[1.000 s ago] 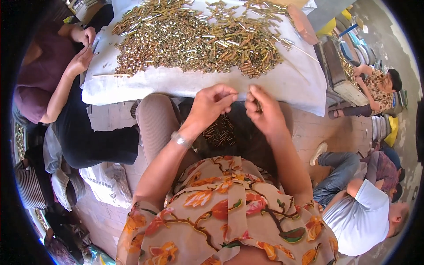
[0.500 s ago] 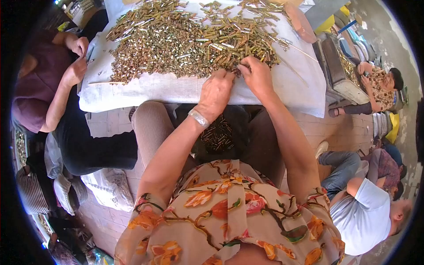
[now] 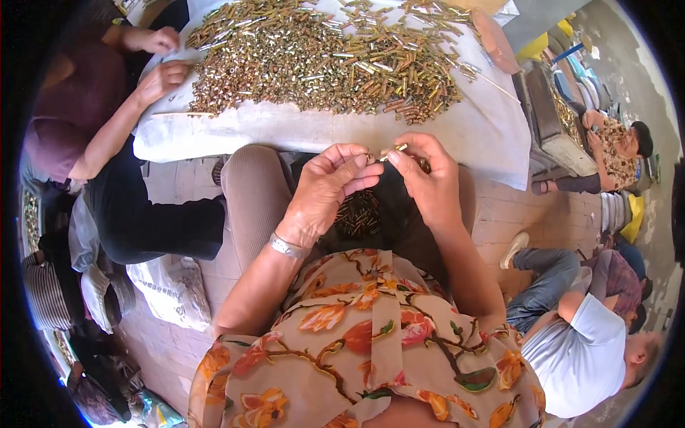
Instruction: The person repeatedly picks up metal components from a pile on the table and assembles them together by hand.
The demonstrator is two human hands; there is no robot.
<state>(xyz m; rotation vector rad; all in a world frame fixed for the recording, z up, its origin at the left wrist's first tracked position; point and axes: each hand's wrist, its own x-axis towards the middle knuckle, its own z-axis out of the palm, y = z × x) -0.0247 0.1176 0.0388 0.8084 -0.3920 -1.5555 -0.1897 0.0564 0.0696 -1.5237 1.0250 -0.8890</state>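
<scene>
Above my lap, at the near edge of the white-covered table (image 3: 285,134), my two hands meet fingertip to fingertip. My left hand (image 3: 321,185) is closed in a pinch on a small coppery metal ring (image 3: 370,158). My right hand (image 3: 432,182) pinches a short brass-coloured metal tube (image 3: 399,148) whose end points at the ring. More brassy pieces (image 3: 425,165) show among the curled fingers of the right hand. Beyond lies a broad heap of small metal rings and tubes (image 3: 300,64). Between my knees a dark container (image 3: 357,214) holds many thin brassy pieces.
At the left a co-worker's hands (image 3: 164,78) are over the table's edge. Thin sticks (image 3: 182,114) lie on the cloth. A white plastic bag (image 3: 171,289) stands on the brick floor. Other people sit at the right, near a wooden box (image 3: 549,118) with metal parts.
Both my hands have drawn back from the heap's near edge toward my lap, now holding up the ring and tube. The co-worker's hands have moved apart and closer to the heap.
</scene>
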